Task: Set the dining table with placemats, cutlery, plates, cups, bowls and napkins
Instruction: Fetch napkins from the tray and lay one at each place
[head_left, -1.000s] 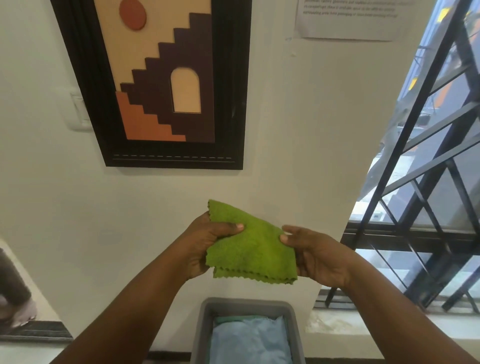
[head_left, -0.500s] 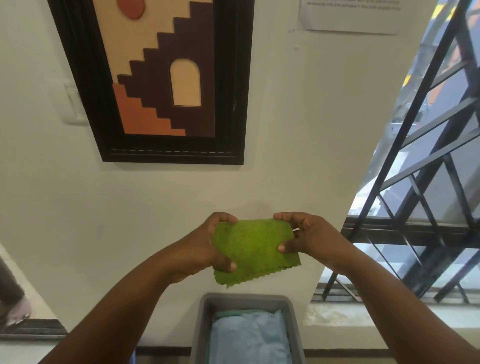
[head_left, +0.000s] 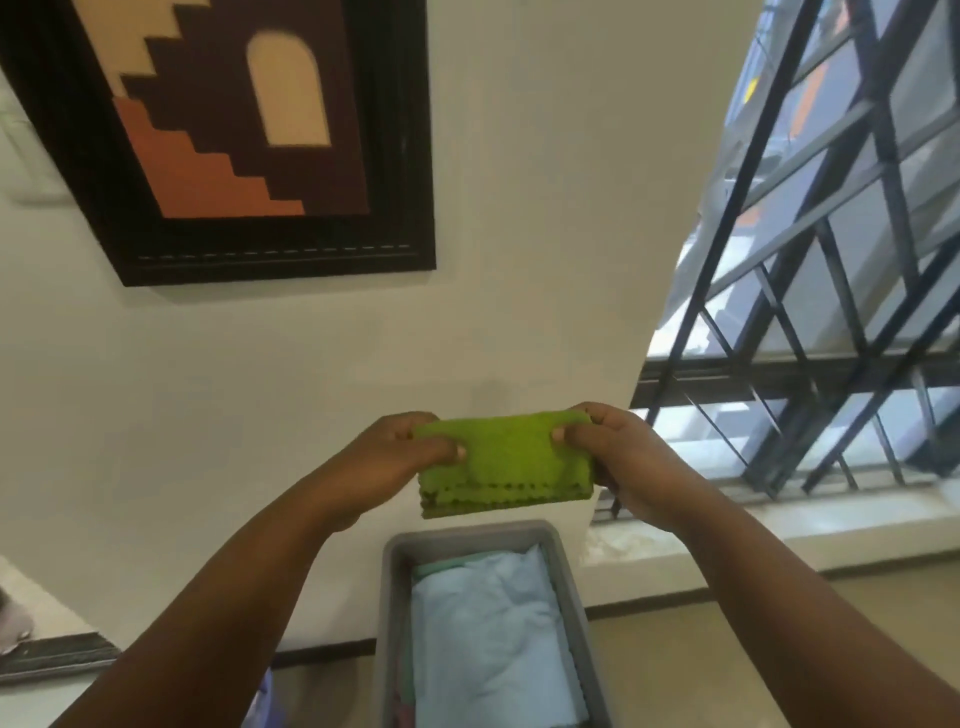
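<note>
1. Both hands pinch my folded green napkin (head_left: 506, 462): the left hand (head_left: 400, 457) has its grip clamped on the left end, thumb on the front face.
2. My right hand (head_left: 618, 457) is clamped the same way on the right end.
3. I see the napkin held in the air, level, scalloped edges along its bottom, in front of the white wall (head_left: 260, 415).
4. Below it sits a grey bin (head_left: 395, 597) with light blue cloth (head_left: 488, 639) inside.

soft daylight from window (head_left: 831, 234); slightly blurred, perhaps motion.
</note>
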